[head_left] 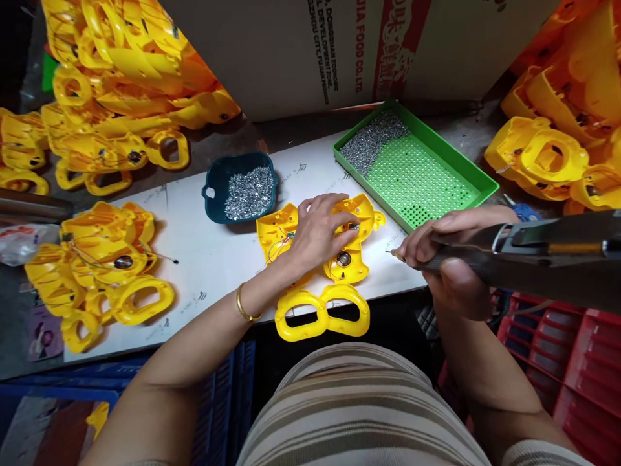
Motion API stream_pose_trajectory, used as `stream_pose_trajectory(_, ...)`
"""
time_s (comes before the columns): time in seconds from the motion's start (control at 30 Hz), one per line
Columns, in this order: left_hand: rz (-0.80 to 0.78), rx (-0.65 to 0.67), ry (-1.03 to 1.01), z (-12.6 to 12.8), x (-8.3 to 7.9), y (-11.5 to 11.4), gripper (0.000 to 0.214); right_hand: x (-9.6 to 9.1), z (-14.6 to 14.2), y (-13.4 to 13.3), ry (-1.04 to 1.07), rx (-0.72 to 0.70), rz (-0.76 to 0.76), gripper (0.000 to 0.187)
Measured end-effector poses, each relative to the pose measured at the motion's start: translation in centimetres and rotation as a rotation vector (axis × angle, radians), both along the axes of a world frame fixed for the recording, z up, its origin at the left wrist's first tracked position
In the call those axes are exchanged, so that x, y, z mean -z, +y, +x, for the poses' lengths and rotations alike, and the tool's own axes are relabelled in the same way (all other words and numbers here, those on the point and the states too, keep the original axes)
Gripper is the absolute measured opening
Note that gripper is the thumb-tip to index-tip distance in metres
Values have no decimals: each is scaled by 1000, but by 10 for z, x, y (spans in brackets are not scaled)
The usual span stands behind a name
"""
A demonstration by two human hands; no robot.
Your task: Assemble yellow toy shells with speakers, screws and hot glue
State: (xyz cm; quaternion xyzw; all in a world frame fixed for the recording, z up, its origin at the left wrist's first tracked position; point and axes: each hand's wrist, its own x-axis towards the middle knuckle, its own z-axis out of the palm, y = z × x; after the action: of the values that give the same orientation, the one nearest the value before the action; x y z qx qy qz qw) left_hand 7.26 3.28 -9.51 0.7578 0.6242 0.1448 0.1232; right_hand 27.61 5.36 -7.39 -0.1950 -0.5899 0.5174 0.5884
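Observation:
My left hand (pixel 320 226) lies palm down over a pair of yellow plastic shell halves, fingers bent onto the right half (pixel 363 210). Its thumb and forefinger are close to a small electronic part (pixel 354 227) inside that half; their exact contact is hard to see. Thin wires show in the left half (pixel 276 226), partly hidden under my hand. A round speaker (pixel 343 259) sits in the lower right half. Two looped handles (pixel 323 314) overhang the table's front edge. My right hand (pixel 446 252) is closed around a dark electric screwdriver (pixel 533 259), its bit pointing left toward the shells.
A dark teal basket (pixel 213 204) of screws stands behind the shells, and a green perforated tray (pixel 436 175) with more screws is to its right. Stacked yellow shells (pixel 107 246) occupy the table's left; larger piles lie beyond. A cardboard box (pixel 291 58) stands at the back.

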Motion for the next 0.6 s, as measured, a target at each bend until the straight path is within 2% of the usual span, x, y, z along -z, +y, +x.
stream_pose_trajectory(0.4, -36, -22, -48, 3, -2, -4, 13, -14, 2, -5, -3, 4, -59, 23)
stream_pose_trajectory(0.6, 97, 43, 31, 11, -2, -12, 10, -18, 2, -3, 53, -4, -19, 26)
